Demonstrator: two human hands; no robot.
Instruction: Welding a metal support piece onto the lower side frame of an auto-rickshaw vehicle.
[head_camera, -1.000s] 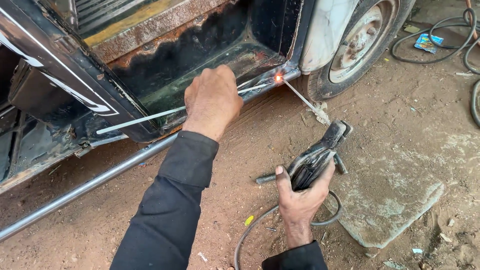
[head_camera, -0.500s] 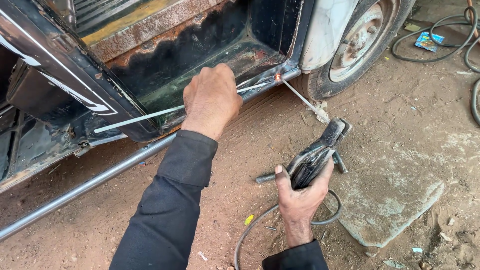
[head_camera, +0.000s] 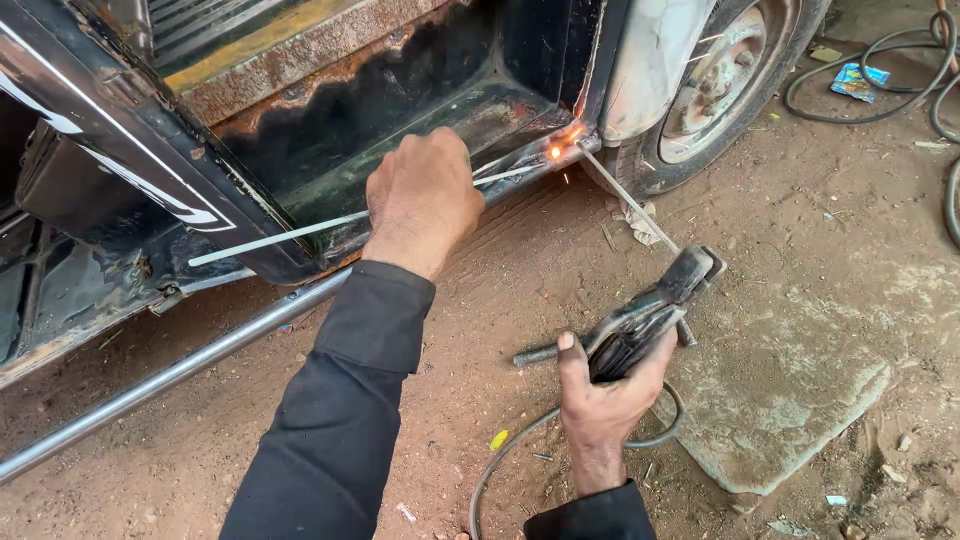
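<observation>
My left hand (head_camera: 424, 200) is closed around a thin pale rod (head_camera: 270, 238) that runs along the rusty door sill (head_camera: 330, 70) of a dark vehicle. My right hand (head_camera: 603, 402) grips a black electrode holder (head_camera: 648, 312) low over the dirt. A slim welding rod (head_camera: 628, 196) reaches from the holder up to the sill corner, where an orange spark (head_camera: 556, 151) glows. A dark cable (head_camera: 520, 450) loops from the holder past my wrist. Both sleeves are black.
A long grey metal pipe (head_camera: 170, 372) lies along the ground under the sill. The vehicle's wheel (head_camera: 715, 70) stands at upper right, with black hoses (head_camera: 880, 70) coiled on the dirt behind it. A flat concrete slab (head_camera: 790, 400) lies to the right of my right hand.
The spark at the sill corner has grown brighter. Both hands have stayed almost in place.
</observation>
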